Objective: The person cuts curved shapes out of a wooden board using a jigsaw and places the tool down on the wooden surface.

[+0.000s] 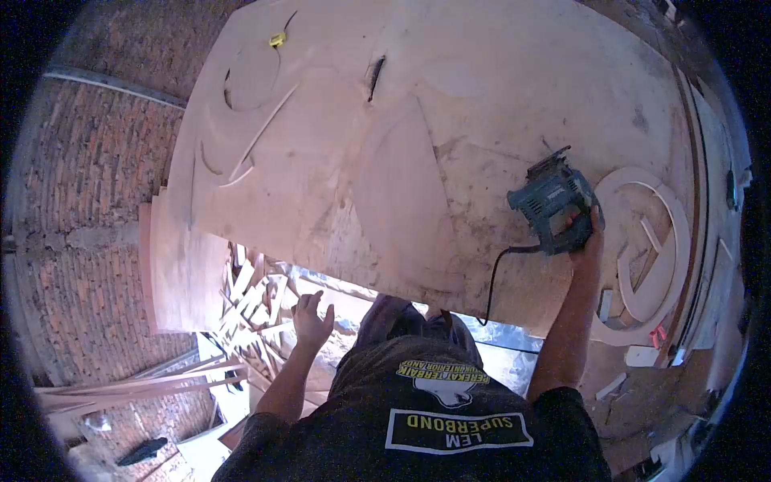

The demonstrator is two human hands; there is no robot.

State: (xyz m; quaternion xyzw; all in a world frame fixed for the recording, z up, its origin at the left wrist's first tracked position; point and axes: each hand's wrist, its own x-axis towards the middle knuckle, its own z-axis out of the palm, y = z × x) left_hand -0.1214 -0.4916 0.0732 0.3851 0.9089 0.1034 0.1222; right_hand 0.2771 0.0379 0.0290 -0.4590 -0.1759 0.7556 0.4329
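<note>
A teal jigsaw (pixel 554 201) is tipped on its side over the right part of a large plywood sheet (pixel 514 104). My right hand (pixel 588 231) wraps around its handle, and a black cord (pixel 491 281) runs from it toward the sheet's near edge. My left hand (pixel 312 318) hangs in the air by that edge, fingers apart and holding nothing. Between the hands, a smooth curved wooden panel (pixel 401 193) lies flat on the sheet. Whether the jigsaw touches the sheet I cannot tell.
Ring-shaped wood cut-outs (pixel 679 241) lie at the right. A thin wood strip (pixel 263 136) and a yellow tape measure (pixel 278 38) rest at the far left of the sheet. Wood offcuts (pixel 257 301) are piled below its near edge, beside a brick wall (pixel 88 161).
</note>
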